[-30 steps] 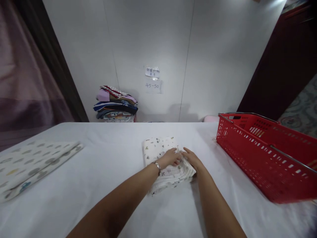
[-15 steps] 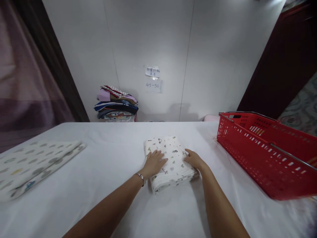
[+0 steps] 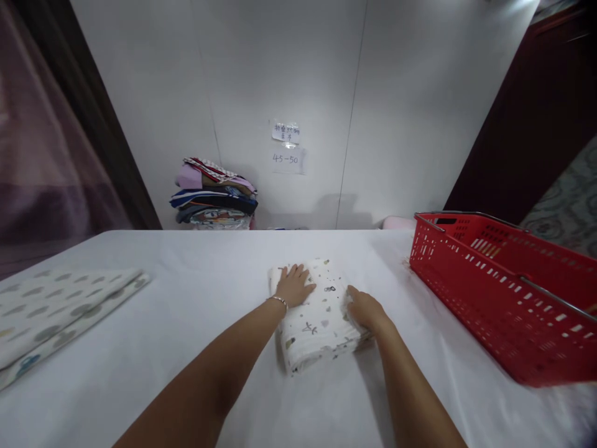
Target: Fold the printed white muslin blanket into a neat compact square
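Observation:
A folded white cloth (image 3: 321, 320) with small grey and beige printed motifs lies on the white-covered table, in layers whose folded edge faces me. My left hand (image 3: 293, 287), with a bracelet at its wrist, rests flat on the cloth's upper left part, fingers spread. At the right edge of the cloth, my right hand (image 3: 368, 309) is bent around the side with its fingers closed in on the fabric. Some of its fingers are hidden from view. Farther left is another folded cloth (image 3: 60, 305), white with grey cloud-like shapes, touched by neither hand.
A red plastic basket (image 3: 485, 298) with metal handles stands on the right of the white table (image 3: 196, 348). Behind the table's far edge rises a pile of folded clothes (image 3: 214, 196). Paper signs (image 3: 288, 158) are stuck to the pale wall; a pinkish curtain (image 3: 56, 155) hangs at left.
My left hand has slid a little up and farther onto the cloth. My right hand has closed in at the right edge. The view has shifted slightly.

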The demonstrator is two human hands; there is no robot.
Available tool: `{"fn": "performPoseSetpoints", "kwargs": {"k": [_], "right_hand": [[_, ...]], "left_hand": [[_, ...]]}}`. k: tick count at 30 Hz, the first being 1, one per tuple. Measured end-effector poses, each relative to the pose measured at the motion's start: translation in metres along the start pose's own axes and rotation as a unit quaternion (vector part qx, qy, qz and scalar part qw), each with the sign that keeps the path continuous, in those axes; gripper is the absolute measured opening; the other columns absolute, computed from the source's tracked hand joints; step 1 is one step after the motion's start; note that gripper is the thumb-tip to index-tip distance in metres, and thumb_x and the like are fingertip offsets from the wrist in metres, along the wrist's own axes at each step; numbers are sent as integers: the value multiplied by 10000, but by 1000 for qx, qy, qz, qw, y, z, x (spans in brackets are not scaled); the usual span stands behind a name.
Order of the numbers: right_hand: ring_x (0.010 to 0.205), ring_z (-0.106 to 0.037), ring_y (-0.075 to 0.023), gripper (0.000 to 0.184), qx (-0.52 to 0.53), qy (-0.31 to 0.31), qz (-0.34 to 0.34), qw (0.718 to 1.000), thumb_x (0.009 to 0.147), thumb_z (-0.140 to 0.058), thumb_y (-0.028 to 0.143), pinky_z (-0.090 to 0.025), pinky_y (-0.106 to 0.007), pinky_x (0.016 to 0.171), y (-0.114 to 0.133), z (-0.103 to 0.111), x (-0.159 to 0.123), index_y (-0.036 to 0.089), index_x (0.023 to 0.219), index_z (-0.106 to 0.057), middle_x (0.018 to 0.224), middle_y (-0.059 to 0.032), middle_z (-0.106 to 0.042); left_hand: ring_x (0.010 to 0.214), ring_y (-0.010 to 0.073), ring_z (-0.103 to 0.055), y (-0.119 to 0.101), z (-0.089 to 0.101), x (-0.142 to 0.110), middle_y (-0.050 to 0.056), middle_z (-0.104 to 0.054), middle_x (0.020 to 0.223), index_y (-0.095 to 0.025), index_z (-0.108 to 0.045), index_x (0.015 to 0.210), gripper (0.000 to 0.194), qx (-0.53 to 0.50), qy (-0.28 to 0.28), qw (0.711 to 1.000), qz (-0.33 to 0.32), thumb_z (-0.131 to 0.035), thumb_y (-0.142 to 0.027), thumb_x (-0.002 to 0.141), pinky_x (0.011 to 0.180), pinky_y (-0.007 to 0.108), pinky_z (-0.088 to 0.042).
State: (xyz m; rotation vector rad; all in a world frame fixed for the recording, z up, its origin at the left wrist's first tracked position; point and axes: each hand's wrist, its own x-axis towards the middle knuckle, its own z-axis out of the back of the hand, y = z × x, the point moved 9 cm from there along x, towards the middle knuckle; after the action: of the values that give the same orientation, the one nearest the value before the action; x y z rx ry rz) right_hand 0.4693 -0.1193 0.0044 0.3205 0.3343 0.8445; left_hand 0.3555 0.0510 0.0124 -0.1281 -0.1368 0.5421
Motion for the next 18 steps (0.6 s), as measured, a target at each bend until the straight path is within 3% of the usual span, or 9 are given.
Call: {"fn": "performPoseSetpoints", "kwargs": {"k": [5,8,11,14,18], "right_hand": [[1103,-536,-291,631,-35,-28,4,999,773,-421,148,-385,-382,885,14,12,-9,130,1399,-348,1217,-185,-571],[1242,-409,-285,595,-40,-91,90,991,799,-414,158,-316,-396,982,46,19,-18,127,1391,-357,1367,-178,-439],[1355,-230,-270,587,-27,-82,147,985,840,-438,285,-190,-445,1067,65,1,-18,163,1405,-333,1468,-135,-307],[1389,-132,-268,595,-29,-40,111,993,872,-408,400,-86,-508,1081,57,-25,-10,176,1416,-316,1503,-123,-225],[1399,-86,-261,606,-43,-33,99,994,891,-367,423,-72,-529,1076,50,-34,-5,149,1426,-299,1511,-127,-182]], "left_hand": [[1383,290,-166,-16,9,9,110,-278,1485,-187,-399,1345,551,-16,-44,999,-24,-341,-490,888,1106,539,-81],[1393,265,-139,-39,12,20,69,-250,1501,-230,-352,1378,548,-32,-58,995,-78,-365,-471,886,1122,506,-43],[1390,260,-156,-48,-3,35,68,-260,1497,-234,-332,1392,548,-44,-29,995,-84,-360,-449,889,1119,509,-42],[1387,265,-169,-45,-20,46,86,-272,1491,-218,-321,1399,570,-58,-13,996,-63,-332,-472,888,1110,529,-57],[1394,247,-151,-42,-24,54,68,-263,1495,-226,-339,1386,588,-110,-1,992,-55,-384,-491,863,1115,512,-26]]}}
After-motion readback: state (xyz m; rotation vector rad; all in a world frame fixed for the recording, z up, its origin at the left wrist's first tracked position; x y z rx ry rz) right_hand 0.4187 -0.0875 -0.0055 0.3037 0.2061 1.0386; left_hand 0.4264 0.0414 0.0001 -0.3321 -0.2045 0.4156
